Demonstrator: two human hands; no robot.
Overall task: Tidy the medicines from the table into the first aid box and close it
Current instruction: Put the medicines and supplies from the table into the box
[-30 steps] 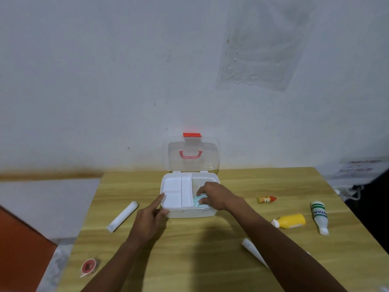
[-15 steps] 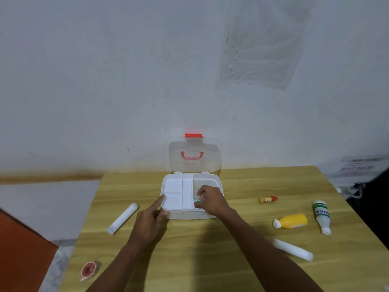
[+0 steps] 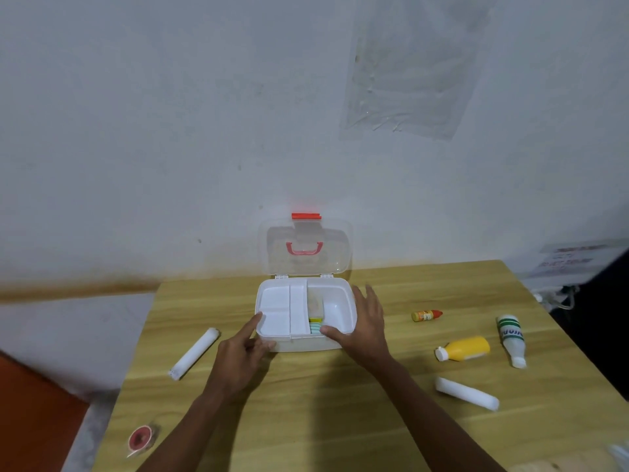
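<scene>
Two white rolls [image 3: 194, 353] [image 3: 467, 393] and three bottles [image 3: 426, 315] [image 3: 464, 348] [image 3: 511, 339] are counted on the tabletop [image 3: 340, 420]; the open first aid box [image 3: 335, 303] is flanked by both hands [image 3: 243, 357] [image 3: 366, 327], fingers spread, nothing gripped.

White box [image 3: 301, 345] w/ red latch [image 3: 306, 216], yellow bottle [image 3: 468, 348], 2 white rolls [image 3: 194, 353], tan wood-grain table [image 3: 340, 403].

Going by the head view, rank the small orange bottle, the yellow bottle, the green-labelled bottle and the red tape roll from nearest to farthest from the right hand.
From the right hand:
1. Small orange bottle, just right.
2. Yellow bottle, right, slightly nearer the person.
3. Green-labelled bottle, far right.
4. Red tape roll, table's near-left corner.
</scene>
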